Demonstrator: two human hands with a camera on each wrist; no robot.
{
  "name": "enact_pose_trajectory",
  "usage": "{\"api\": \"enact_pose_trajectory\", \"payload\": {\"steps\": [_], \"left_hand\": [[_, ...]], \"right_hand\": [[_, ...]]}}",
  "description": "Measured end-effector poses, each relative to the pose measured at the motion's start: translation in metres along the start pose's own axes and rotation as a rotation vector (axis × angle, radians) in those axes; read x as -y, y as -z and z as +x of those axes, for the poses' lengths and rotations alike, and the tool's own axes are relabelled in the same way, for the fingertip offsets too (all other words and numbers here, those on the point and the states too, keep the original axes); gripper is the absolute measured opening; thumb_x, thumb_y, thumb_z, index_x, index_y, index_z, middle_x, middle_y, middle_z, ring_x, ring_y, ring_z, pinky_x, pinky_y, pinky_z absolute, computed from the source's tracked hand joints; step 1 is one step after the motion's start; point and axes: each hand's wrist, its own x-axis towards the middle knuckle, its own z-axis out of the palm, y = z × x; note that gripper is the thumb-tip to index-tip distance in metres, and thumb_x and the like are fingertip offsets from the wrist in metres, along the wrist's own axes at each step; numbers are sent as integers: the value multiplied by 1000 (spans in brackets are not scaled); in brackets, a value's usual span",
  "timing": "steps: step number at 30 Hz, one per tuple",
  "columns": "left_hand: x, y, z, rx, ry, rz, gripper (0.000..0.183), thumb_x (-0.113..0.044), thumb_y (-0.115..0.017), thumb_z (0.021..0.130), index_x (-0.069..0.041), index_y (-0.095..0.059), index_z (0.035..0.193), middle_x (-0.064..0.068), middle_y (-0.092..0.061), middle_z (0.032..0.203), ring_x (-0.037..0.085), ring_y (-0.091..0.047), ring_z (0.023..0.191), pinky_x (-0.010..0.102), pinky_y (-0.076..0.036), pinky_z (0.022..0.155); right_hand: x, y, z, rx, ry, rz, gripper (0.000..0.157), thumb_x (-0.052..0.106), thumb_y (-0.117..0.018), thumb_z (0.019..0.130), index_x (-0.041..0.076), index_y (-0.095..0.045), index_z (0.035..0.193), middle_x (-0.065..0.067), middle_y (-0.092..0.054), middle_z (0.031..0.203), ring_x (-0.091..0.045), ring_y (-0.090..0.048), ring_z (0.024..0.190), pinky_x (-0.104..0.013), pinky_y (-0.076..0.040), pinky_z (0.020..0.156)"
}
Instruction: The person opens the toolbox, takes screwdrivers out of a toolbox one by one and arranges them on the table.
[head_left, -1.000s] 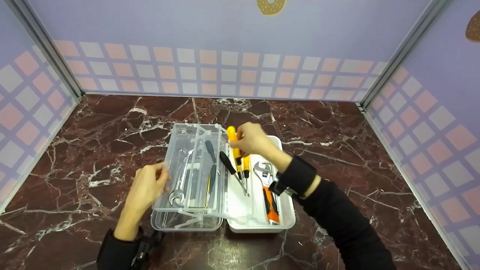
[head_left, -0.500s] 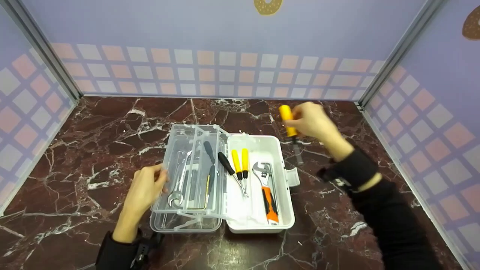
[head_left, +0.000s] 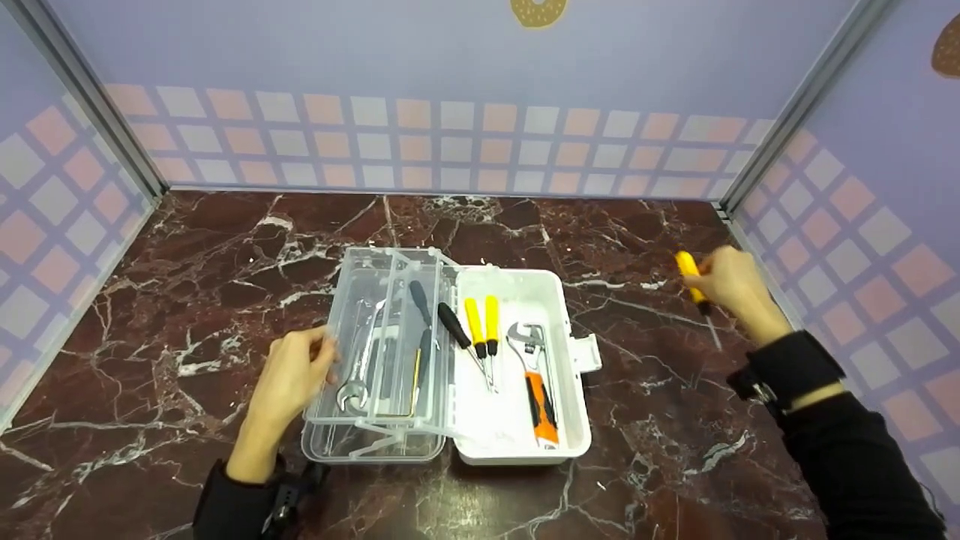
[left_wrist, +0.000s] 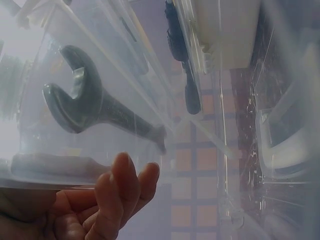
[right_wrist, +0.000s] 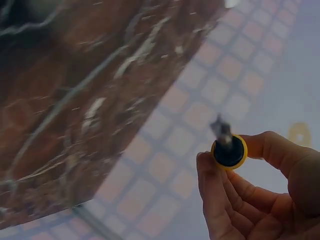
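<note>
My right hand (head_left: 735, 285) pinches a yellow-handled screwdriver (head_left: 688, 268) by its handle, over the table right of the toolbox. Its shaft points down toward me; in the right wrist view the screwdriver (right_wrist: 230, 152) is seen tip-on, with a star-shaped tip. With my left hand (head_left: 294, 367) I grip the left edge of the toolbox's raised clear tray (head_left: 375, 421). An open-ended wrench (left_wrist: 87, 102) lies in that tray, close above my fingers. Two yellow-handled screwdrivers (head_left: 492, 319), a black-handled screwdriver (head_left: 452, 324) and an orange-handled adjustable wrench (head_left: 541, 409) lie in the white box (head_left: 480, 439).
A gold L-shaped hex key (head_left: 415, 382) is in the clear tray, and a silver one (head_left: 548, 360) lies beside the adjustable wrench. A white latch (head_left: 586, 354) sticks out from the box's right side. Patterned walls (head_left: 480, 150) enclose the dark marble table (head_left: 660, 450).
My right hand has lifted the yellow-handled screwdriver out of the white box and carried it far to the right. The left hand has stayed at the clear tray's edge.
</note>
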Motion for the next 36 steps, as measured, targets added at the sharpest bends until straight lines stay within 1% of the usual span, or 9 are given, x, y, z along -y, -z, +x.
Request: {"api": "enact_pose_trajectory", "payload": {"steps": [4, 8, 11, 18, 22, 25, 29, 32, 36], "left_hand": [[-1, 0, 0, 4, -1, -5, 24, -6, -44, 90, -4, -59, 72, 4, -60, 62, 12, -55, 47, 24, -37, 32], [-1, 0, 0, 12, 9, -5, 24, -7, -44, 90, -4, -60, 72, 2, -58, 58, 12, -54, 46, 24, -37, 32], [-1, 0, 0, 15, 15, -10, 23, -7, -45, 90, -3, -61, 74, 3, -58, 57, 12, -54, 46, 24, -36, 32], [1, 0, 0, 22, 14, -18, 20, -6, -45, 90, 0, -63, 83, 6, -62, 69, 12, -56, 48, 24, -37, 33], [1, 0, 1, 16, 11, -13, 20, -6, -45, 90, 0, -62, 81, 6, -62, 68, 12, -56, 48, 24, -37, 33], [1, 0, 1, 8, 8, -8, 22, -7, -45, 90, -2, -61, 77, 6, -62, 67, 12, -56, 47, 24, -38, 34], [1, 0, 0, 10, 13, -12, 23, -7, -45, 90, -3, -61, 74, 5, -61, 65, 12, -55, 48, 24, -38, 33], [0, 0, 0, 15, 17, -17, 23, -6, -44, 90, -2, -61, 76, 5, -61, 64, 12, -55, 48, 24, -38, 33], [0, 1, 0, 18, 19, -23, 22, -6, -44, 90, -1, -62, 78, 6, -61, 65, 13, -55, 48, 24, -37, 33]], "right_hand": [[-37, -14, -5, -11, -46, -51, 26, 14, -62, 76, -2, -58, 56, -5, -54, 48, -21, -50, 44, -34, -44, 45], [-68, -28, -10, 39, -97, -88, 30, 16, -60, 76, 1, -56, 51, -6, -54, 48, -25, -50, 48, -37, -43, 46], [-86, -38, -13, 79, -151, -100, 29, 17, -60, 77, -2, -57, 54, -10, -55, 52, -28, -53, 51, -37, -43, 46], [-117, -53, -16, 92, -263, -118, 29, 17, -61, 74, -10, -54, 66, -22, -52, 63, -35, -53, 57, -39, -44, 46], [-129, -58, -18, 102, -309, -136, 34, 18, -63, 74, -14, -54, 72, -31, -54, 71, -41, -54, 63, -42, -46, 48], [-134, -62, -18, 110, -342, -140, 36, 18, -63, 75, -16, -53, 77, -36, -53, 79, -45, -55, 69, -43, -46, 49], [-135, -66, -18, 118, -386, -122, 36, 17, -64, 77, -16, -52, 82, -38, -52, 84, -47, -54, 73, -44, -46, 50], [-134, -68, -19, 114, -380, -127, 36, 18, -65, 77, -15, -52, 83, -38, -51, 85, -49, -53, 74, -45, -46, 50], [-134, -71, -20, 106, -339, -151, 34, 17, -65, 77, -15, -52, 83, -38, -51, 84, -50, -52, 73, -47, -46, 50]]}}
